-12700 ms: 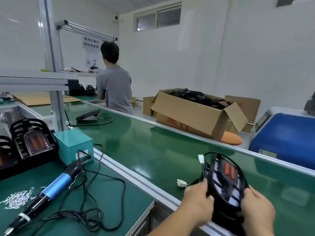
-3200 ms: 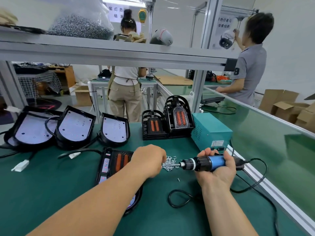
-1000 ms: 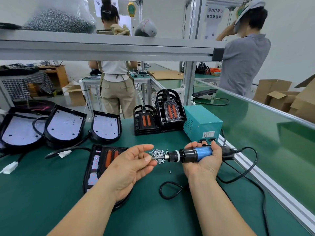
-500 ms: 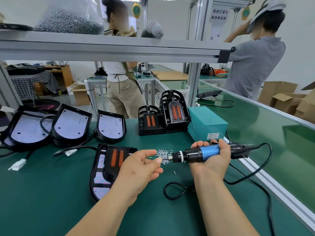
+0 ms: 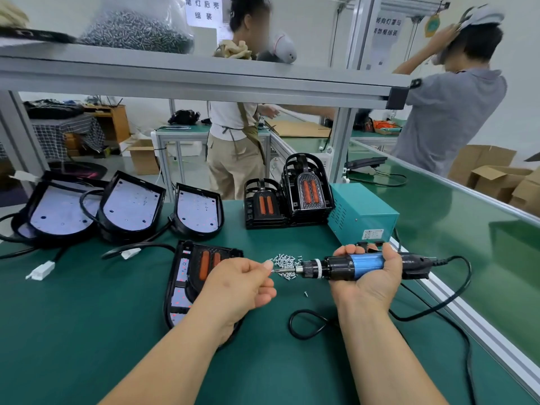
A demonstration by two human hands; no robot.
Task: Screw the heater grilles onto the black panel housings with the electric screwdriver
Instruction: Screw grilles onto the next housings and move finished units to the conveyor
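Just changed: the left hand (image 5: 242, 283), whose fingertips only reached the bit (image 5: 282, 270) half a second before, had closed thumb and forefinger on its tip; the electric screwdriver (image 5: 350, 266) stayed level.
Meaning: probably a screw was being seated on the bit, though none could be made out between the fingers; driving had not begun.
Right hand (image 5: 368, 285): wrapped round the screwdriver's blue barrel, palm up.
Task piece: the black panel housing (image 5: 181, 285) lay flat on the green bench (image 5: 87, 331), partly hidden by the left hand, with its grille (image 5: 209, 263) on top.
Loose screws (image 5: 286, 260): a small heap on the bench beneath the bit, in no container.
Bag (image 5: 137, 30): clear, on the upper shelf, full of screws.
Cardboard boxes (image 5: 491, 176): far right, flaps open, contents not visible.
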